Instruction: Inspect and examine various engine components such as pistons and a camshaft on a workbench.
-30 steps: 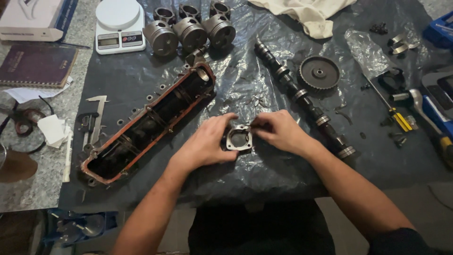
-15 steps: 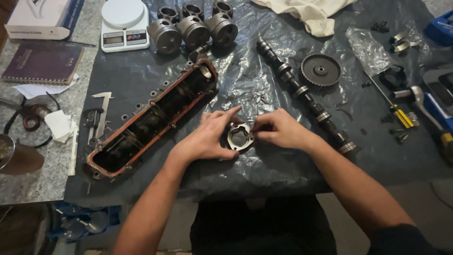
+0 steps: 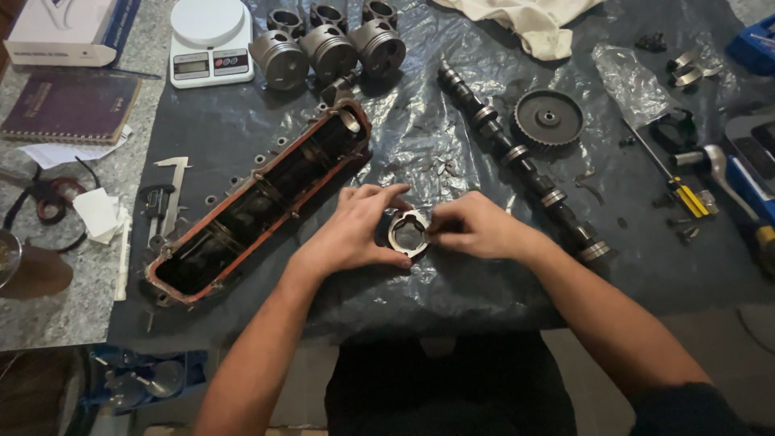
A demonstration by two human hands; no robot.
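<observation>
Between both hands (image 3: 420, 230), a small metal housing (image 3: 408, 234).

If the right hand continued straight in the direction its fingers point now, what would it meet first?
The right hand points leftward and already touches the small round metal housing. Directly beyond it are the left hand fingers gripping the same part, so it would probably meet those first; depth is unclear.
</observation>
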